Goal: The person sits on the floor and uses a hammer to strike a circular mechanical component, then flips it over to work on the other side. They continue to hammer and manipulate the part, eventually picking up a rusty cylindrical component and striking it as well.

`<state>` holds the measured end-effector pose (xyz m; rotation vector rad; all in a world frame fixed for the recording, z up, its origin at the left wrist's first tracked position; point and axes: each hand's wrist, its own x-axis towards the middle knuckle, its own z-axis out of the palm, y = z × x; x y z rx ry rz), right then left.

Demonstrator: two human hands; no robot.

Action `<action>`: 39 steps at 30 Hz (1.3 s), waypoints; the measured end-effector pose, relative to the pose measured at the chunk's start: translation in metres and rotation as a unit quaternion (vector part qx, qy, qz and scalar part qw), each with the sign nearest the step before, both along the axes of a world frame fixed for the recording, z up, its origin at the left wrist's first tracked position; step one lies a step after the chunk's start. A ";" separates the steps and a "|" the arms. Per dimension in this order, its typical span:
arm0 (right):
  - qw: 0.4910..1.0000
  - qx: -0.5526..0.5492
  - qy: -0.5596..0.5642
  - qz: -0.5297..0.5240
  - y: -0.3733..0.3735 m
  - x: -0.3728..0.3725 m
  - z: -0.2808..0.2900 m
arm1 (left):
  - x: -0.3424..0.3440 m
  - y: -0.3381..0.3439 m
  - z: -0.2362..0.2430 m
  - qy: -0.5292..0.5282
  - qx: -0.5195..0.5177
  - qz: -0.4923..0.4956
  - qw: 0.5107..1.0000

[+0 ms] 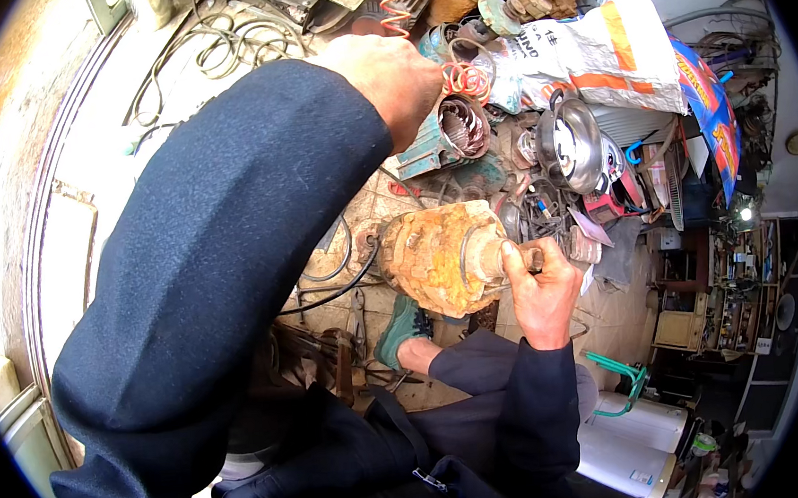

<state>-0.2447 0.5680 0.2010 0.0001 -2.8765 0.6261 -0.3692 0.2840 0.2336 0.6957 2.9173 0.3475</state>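
A rust-crusted, yellow-brown motor or pump body [438,255] lies on its side on the tiled floor in front of me, with a black cable at its left end. My right hand [547,291] is closed round the narrow neck at its right end, thumb on top. My left hand [389,81] is raised beyond the body, curled into a fist with its back toward me. What that fist holds, if anything, is hidden. Just right of it are a red-orange coiled hose [467,82] and a teal motor housing [446,136] with its round end open.
Pliers [358,314] and other tools lie near my green shoe [402,332]. A steel pot [570,144], a white woven sack [596,61] and several rusty motor parts crowd the far right. Loose cable [234,43] coils at the far left. Cluttered shelves [708,307] stand at the right.
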 end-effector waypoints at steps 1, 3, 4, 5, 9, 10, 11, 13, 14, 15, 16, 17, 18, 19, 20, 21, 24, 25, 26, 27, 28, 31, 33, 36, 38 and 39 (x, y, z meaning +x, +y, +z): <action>1.000 0.002 0.000 -0.003 0.001 0.001 0.000 | -0.001 0.002 0.000 -0.003 -0.004 -0.001 1.000; 1.000 0.003 0.000 -0.011 0.003 0.002 0.001 | -0.002 0.005 0.001 -0.008 -0.011 -0.004 1.000; 1.000 0.001 -0.001 -0.015 0.002 0.002 0.001 | -0.002 0.005 0.003 -0.011 -0.008 -0.002 1.000; 1.000 0.000 -0.001 -0.019 0.001 0.002 0.001 | -0.001 0.006 0.004 -0.014 -0.005 -0.001 1.000; 1.000 -0.003 -0.003 -0.003 -0.007 -0.001 0.001 | 0.005 -0.006 0.003 -0.011 0.002 0.013 1.000; 1.000 0.006 -0.003 -0.010 -0.004 0.001 0.003 | 0.002 -0.001 0.001 -0.008 0.004 0.007 1.000; 1.000 0.014 -0.004 -0.017 -0.002 0.002 0.005 | 0.000 0.003 0.000 -0.005 0.006 0.002 1.000; 1.000 0.007 -0.006 -0.024 -0.001 0.003 0.004 | -0.001 0.008 0.001 -0.004 0.006 -0.005 1.000; 1.000 0.002 -0.007 -0.025 -0.001 0.002 0.004 | 0.001 0.009 0.003 -0.005 0.004 -0.007 1.000; 1.000 0.000 -0.009 -0.027 0.000 0.003 0.004 | 0.003 0.010 0.005 -0.007 0.003 -0.010 1.000; 1.000 -0.003 -0.011 -0.023 -0.002 0.003 0.004 | 0.005 0.007 0.003 -0.007 0.007 -0.007 1.000; 1.000 -0.005 -0.013 -0.018 -0.003 0.002 0.003 | 0.006 0.004 0.000 -0.008 0.012 -0.005 1.000; 1.000 -0.001 -0.016 -0.012 -0.005 0.001 0.003 | 0.007 0.000 -0.001 -0.008 0.016 -0.002 1.000; 1.000 0.004 -0.020 -0.006 -0.007 -0.001 0.003 | 0.009 -0.004 -0.001 -0.013 0.009 0.002 1.000; 1.000 0.013 -0.022 -0.015 -0.002 0.001 0.003 | 0.005 0.001 -0.002 -0.017 0.006 -0.009 1.000; 0.999 0.022 -0.020 -0.022 0.002 0.003 0.003 | 0.002 0.006 -0.003 -0.021 0.004 -0.020 1.000; 0.999 0.039 -0.022 -0.018 0.003 0.004 0.003 | 0.004 0.005 -0.001 -0.012 0.003 -0.029 0.999; 0.999 0.042 -0.025 -0.015 0.002 0.003 0.003 | 0.006 0.003 -0.003 0.000 0.014 -0.025 1.000; 0.998 0.047 -0.027 -0.015 0.003 0.002 0.004 | 0.005 0.002 -0.011 0.014 0.026 -0.024 0.999; 0.999 0.034 -0.032 -0.009 0.003 0.001 0.005 | 0.005 0.002 -0.016 0.027 0.038 -0.024 0.999; 0.999 0.023 -0.038 -0.005 0.003 0.001 0.007 | 0.005 0.001 -0.017 0.023 0.032 -0.039 0.998; 0.997 0.029 -0.052 0.038 0.009 -0.002 0.015 | 0.015 0.005 -0.034 0.036 0.060 -0.041 0.997; 0.994 0.047 -0.058 0.081 0.013 -0.006 0.022 | 0.029 0.016 -0.051 -0.061 0.005 -0.033 0.998; 0.984 0.098 -0.026 0.144 0.028 -0.010 0.020 | 0.055 0.036 -0.085 -0.136 0.087 -0.076 0.984; 0.988 0.030 -0.034 0.149 0.028 -0.012 0.012 | 0.073 0.043 -0.126 -0.153 0.171 -0.093 0.969; 0.989 0.010 -0.037 0.141 0.030 -0.010 0.008 | 0.077 0.051 -0.134 -0.160 0.215 -0.089 0.959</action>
